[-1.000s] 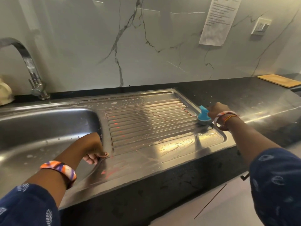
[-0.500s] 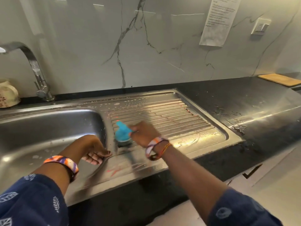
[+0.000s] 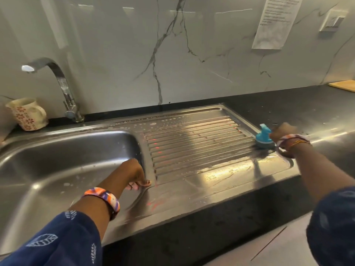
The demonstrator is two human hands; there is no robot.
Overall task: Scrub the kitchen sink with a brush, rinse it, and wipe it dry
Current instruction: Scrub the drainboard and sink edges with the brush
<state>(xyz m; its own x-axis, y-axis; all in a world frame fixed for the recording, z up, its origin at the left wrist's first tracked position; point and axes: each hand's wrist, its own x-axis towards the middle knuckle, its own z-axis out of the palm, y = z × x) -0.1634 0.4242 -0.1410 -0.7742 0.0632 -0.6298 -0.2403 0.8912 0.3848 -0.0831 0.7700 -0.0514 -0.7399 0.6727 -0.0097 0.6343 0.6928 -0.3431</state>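
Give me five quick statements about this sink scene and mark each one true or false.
1. The right hand holds the blue brush at the drainboard's far right end. True.
2. The left hand is scrubbing with a sponge. False: it holds nothing and rests on the basin edge.
3. Water is running from the tap. False: no stream shows.
4. A patterned mug stands left of the tap. True.
5. A sheet of paper is stuck on the marble wall. True.
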